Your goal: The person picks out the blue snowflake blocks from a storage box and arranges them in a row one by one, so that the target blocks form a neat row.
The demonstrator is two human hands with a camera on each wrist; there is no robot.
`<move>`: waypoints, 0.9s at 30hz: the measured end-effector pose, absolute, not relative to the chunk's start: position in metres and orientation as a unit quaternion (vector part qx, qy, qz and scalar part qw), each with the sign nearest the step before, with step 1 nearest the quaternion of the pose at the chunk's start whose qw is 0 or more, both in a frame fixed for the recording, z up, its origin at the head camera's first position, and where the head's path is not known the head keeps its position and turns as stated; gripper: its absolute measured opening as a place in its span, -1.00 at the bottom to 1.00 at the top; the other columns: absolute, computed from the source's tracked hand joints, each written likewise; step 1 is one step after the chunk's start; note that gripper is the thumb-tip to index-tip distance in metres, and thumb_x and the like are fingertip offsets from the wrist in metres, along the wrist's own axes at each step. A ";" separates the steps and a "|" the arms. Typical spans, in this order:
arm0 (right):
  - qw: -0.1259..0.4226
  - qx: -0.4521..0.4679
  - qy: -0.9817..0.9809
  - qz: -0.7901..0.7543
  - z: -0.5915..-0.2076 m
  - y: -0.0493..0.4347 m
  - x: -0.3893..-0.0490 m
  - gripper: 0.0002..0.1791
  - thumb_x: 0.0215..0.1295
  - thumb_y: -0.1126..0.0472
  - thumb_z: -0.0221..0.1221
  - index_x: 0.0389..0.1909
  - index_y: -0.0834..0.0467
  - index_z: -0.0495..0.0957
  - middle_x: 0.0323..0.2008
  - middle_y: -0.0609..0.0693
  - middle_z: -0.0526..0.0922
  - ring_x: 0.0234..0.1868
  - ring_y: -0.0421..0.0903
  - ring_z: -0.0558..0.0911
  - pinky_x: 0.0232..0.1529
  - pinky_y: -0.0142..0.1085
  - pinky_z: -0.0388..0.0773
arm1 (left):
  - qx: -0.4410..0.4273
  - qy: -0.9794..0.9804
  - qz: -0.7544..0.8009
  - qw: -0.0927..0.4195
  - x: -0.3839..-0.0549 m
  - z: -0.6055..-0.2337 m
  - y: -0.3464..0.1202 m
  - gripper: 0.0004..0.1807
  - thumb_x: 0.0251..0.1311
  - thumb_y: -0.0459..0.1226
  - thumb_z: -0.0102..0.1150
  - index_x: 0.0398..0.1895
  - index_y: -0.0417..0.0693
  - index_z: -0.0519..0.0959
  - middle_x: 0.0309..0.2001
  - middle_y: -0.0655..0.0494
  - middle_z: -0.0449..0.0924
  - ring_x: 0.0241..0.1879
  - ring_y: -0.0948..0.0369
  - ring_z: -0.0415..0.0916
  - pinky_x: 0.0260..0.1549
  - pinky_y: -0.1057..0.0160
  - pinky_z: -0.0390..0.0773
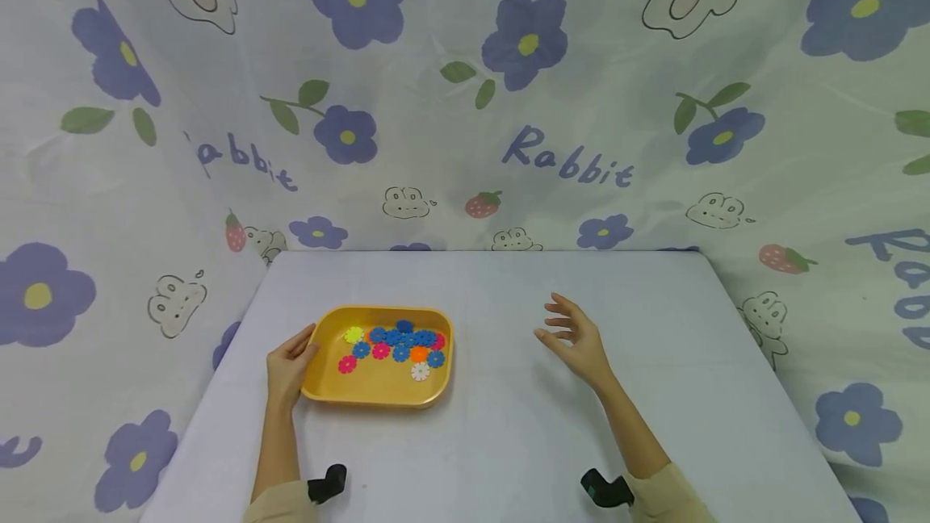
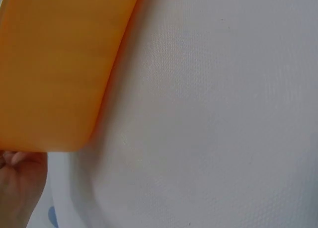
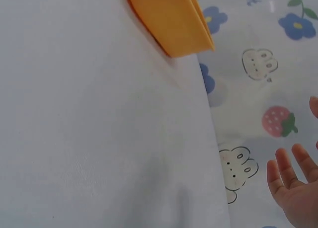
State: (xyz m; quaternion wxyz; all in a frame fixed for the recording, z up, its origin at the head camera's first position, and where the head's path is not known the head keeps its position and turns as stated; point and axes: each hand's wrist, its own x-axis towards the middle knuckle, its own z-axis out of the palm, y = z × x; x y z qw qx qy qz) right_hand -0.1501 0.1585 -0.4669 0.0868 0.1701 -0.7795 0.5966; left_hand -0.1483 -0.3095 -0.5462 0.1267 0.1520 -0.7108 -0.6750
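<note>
A yellow tray (image 1: pixel 363 387) sits at the left of the table, holding several small flower-shaped plastic discs in blue (image 1: pixel 401 353), pink (image 1: pixel 347 364), orange (image 1: pixel 419 354), yellow-green (image 1: pixel 353 335) and white (image 1: pixel 421 371). My left hand (image 1: pixel 289 363) grips the tray's left rim, thumb on top and the other fingers along the outer side. In the left wrist view the tray's outer wall (image 2: pixel 59 74) hides most of those fingers. To the right of the tray, my right hand (image 1: pixel 577 343) is held over the table with nothing in it, its fingers spread and slightly bent.
White cloth covers the table (image 1: pixel 508 442). Behind it and at both sides hangs a pale curtain (image 1: pixel 436 119) printed with blue flowers, rabbits and strawberries. A black wrist-camera mount (image 1: pixel 328 484) shows at the left sleeve, another mount (image 1: pixel 606 489) at the right.
</note>
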 end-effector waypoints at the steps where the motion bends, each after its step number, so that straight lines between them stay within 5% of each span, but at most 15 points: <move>1: 0.085 0.171 -0.776 0.601 -0.467 0.156 -0.151 -0.34 0.08 0.48 0.25 0.24 0.44 0.26 0.02 0.38 0.48 -0.07 0.32 0.53 -0.15 -0.15 0.64 | 0.154 -0.714 -0.672 0.125 -0.148 -0.546 -0.309 -0.55 0.21 -0.46 0.13 0.17 -0.44 0.38 -0.24 0.52 0.59 -0.22 0.62 0.52 -0.21 0.62 0.52; 27: 0.018 0.189 -0.743 0.642 -0.469 0.077 -0.164 -0.37 0.10 0.41 0.28 0.21 0.44 0.30 -0.06 0.40 0.53 -0.10 0.38 0.55 -0.06 0.11 0.56 | 0.205 -0.699 -0.673 0.128 -0.149 -0.549 -0.295 -0.56 0.24 -0.36 0.14 0.19 -0.33 0.43 -0.23 0.54 0.58 -0.21 0.64 0.50 -0.17 0.62 0.50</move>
